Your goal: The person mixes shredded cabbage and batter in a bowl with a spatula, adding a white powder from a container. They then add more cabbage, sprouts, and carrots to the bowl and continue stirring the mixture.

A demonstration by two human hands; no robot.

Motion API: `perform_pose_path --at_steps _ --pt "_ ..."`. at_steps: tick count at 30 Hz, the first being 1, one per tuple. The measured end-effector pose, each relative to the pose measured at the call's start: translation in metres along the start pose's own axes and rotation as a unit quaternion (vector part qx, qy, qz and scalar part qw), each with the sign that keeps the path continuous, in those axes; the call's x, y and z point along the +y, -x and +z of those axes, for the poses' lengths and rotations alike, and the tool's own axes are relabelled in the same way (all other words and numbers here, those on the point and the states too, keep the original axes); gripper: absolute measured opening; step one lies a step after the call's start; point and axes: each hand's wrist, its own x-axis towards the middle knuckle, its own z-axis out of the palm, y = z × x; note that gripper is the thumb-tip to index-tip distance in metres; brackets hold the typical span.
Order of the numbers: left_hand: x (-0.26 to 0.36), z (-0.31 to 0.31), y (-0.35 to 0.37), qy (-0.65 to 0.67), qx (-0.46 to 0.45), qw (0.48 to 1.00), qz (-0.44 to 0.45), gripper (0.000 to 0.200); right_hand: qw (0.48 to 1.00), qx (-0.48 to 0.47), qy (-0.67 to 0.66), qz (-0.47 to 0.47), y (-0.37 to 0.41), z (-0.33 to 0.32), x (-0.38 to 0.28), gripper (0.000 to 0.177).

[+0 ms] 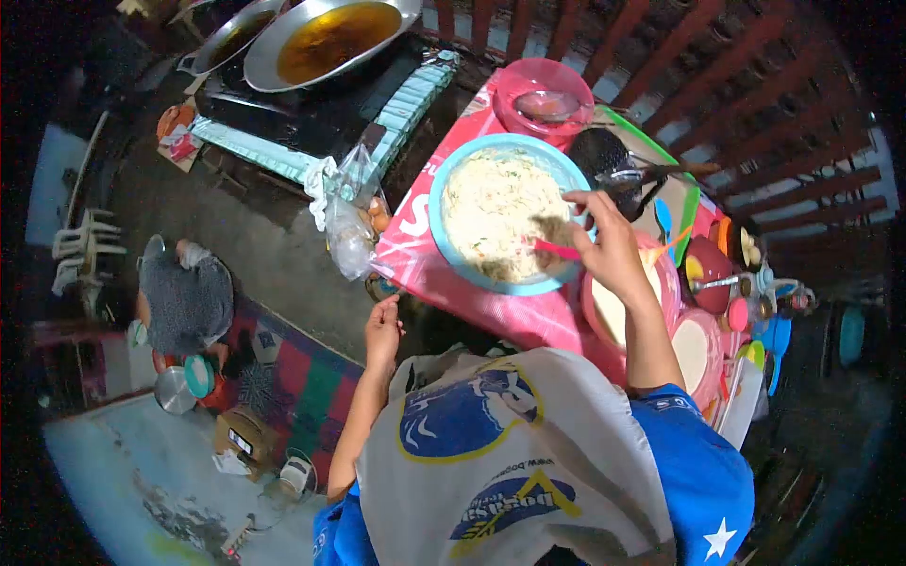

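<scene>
A light-blue bowl (442, 215) of pale batter flecked with green and orange stands on the pink table cover (514, 316). My right hand (607, 238) is over the bowl's right rim, its thumb and index finger apart. Just below these fingers, a pink utensil (557, 250) rests with one end in the batter. My left hand (382, 332) is off the table's near left edge, fingers curled together; whatever they hold, if anything, is too small to make out. To the right of the bowl are a pink-rimmed container (609, 311) of pale liquid and a similar one (692, 351).
A wide pan (340, 42) of oil sits on the stove at upper left. Eggs (379, 215) and plastic bags (349, 241) are at the table's left edge. Behind the bowl stands a pink basin (545, 94). Jars and utensils crowd the right. Another person (186, 302) is at far left.
</scene>
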Motion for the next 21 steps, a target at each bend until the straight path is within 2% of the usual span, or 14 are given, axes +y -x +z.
perform_pose_path --at_steps 3,5,6,8,9,14,16,21 --pt "0.018 0.026 0.008 0.016 0.02 1.0 0.011 0.023 0.999 -0.029 0.028 0.029 -0.026 0.012 0.074 0.025" --pt "0.023 0.042 0.01 0.024 0.017 1.0 0.009 0.023 0.983 -0.047 0.165 -0.07 -0.041 0.028 0.12 0.025" --pt "0.023 0.05 0.011 0.032 0.008 0.999 0.011 0.023 0.983 -0.052 0.163 -0.071 -0.046 0.034 0.129 0.025" --pt "0.02 0.066 0.012 0.031 0.018 0.999 0.002 0.023 0.97 -0.185 0.138 -0.074 -0.056 0.051 0.136 0.025" --pt "0.019 0.072 0.013 0.032 0.015 0.999 0.016 0.023 0.967 -0.156 0.154 -0.127 -0.056 0.059 0.138 0.028" --pt "0.016 0.093 0.03 0.03 0.04 0.998 0.037 0.023 0.951 -0.203 0.141 -0.188 -0.069 0.087 0.159 0.025" --pt "0.01 0.091 0.035 0.027 0.059 0.997 0.032 0.022 0.93 -0.148 0.227 -0.248 -0.07 0.092 0.147 0.015" --pt "0.007 0.086 0.044 0.025 0.102 0.994 0.01 0.02 0.934 -0.173 0.208 -0.234 -0.073 0.08 0.138 0.014"
